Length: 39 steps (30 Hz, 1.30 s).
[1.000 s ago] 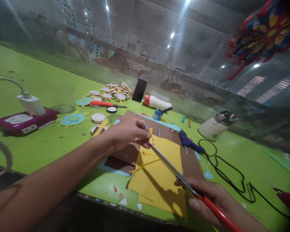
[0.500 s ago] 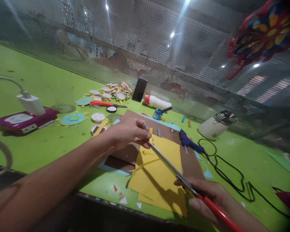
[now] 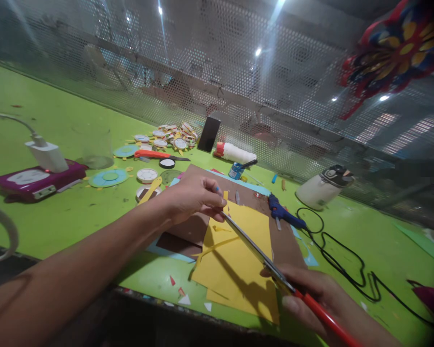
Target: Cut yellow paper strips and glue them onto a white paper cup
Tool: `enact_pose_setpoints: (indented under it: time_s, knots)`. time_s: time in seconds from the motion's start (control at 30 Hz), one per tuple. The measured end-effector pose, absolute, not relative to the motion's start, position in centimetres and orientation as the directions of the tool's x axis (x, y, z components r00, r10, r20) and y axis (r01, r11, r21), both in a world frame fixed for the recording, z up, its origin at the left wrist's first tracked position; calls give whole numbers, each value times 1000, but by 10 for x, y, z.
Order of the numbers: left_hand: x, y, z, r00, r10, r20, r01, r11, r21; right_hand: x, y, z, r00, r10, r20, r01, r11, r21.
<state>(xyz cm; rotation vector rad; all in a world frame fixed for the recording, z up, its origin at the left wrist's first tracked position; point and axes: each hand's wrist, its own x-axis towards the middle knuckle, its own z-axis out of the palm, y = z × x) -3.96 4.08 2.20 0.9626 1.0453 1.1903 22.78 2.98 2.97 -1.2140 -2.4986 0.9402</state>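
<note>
My left hand (image 3: 200, 197) pinches a small yellow paper strip (image 3: 226, 194) between thumb and fingers, over the far end of the yellow sheets. Red-handled scissors (image 3: 251, 246) are in my right hand (image 3: 307, 296), at the lower right. Their long blades look nearly closed and point up-left, the tips at my left fingertips. Whether they touch the strip is hidden. Below lie yellow paper sheets (image 3: 238, 270) with thin yellow offcuts (image 3: 222, 228) on top. Brown sheets (image 3: 287, 236) and light blue paper lie under them.
A blue glue gun (image 3: 284, 212) with a black cord lies to the right, near a white container (image 3: 320, 188). Behind are a blue paint jar (image 3: 236, 170), a phone (image 3: 209, 134), a red-handled knife (image 3: 159, 155) and several round paper pieces (image 3: 180, 143). A purple power socket (image 3: 39, 182) sits left.
Almost nothing differs. The scissor handles and my right hand have shifted very slightly; my left hand holds its place.
</note>
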Motion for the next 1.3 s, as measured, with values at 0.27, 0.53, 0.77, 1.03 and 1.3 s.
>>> enact_pose_setpoints:
  time_s: [0.27, 0.53, 0.77, 1.03, 1.3]
  knots:
    - [-40, 40, 23, 76, 991, -115, -240, 130, 962, 229, 31, 29, -654, 751, -96, 625, 464, -628]
    - [-40, 41, 21, 77, 991, -105, -240, 121, 963, 231, 35, 30, -667, 737, -110, 624, 473, -622]
    - [-39, 40, 21, 58, 992, -115, -234, 125, 964, 226, 31, 28, -657, 753, -20, 586, 494, -642]
    - [-38, 40, 21, 58, 991, -117, -241, 128, 962, 230, 34, 27, -693, 718, -59, 578, 505, -641]
    - [-39, 41, 20, 48, 992, -115, -237, 124, 964, 233, 37, 22, -754, 656, -23, 517, 572, -638]
